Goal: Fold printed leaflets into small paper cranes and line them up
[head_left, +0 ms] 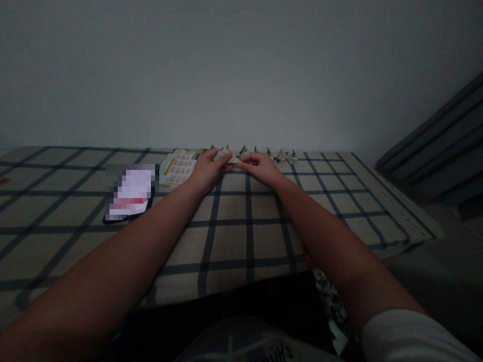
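Note:
Near the far edge of the table, a small folded piece of printed paper [233, 160] lies between both hands. My left hand [209, 168] pinches its left side between thumb and fingers. On the other side, my right hand [259, 167] grips the right end with its fingertips. Behind the hands stands a row of small folded paper pieces [279, 155], several of them, with pointed tips. Just left of my left hand lies a flat printed sheet [179, 168] with colored blocks. The paper's exact shape is partly hidden by my fingers.
A phone [132, 193] with a lit, blurred screen lies on the left of the checked tablecloth [230, 241]. A pale wall [241, 75] rises behind the table. Dark ridged panels [437, 136] stand at the right. More printed paper [332, 296] shows below, by my right arm.

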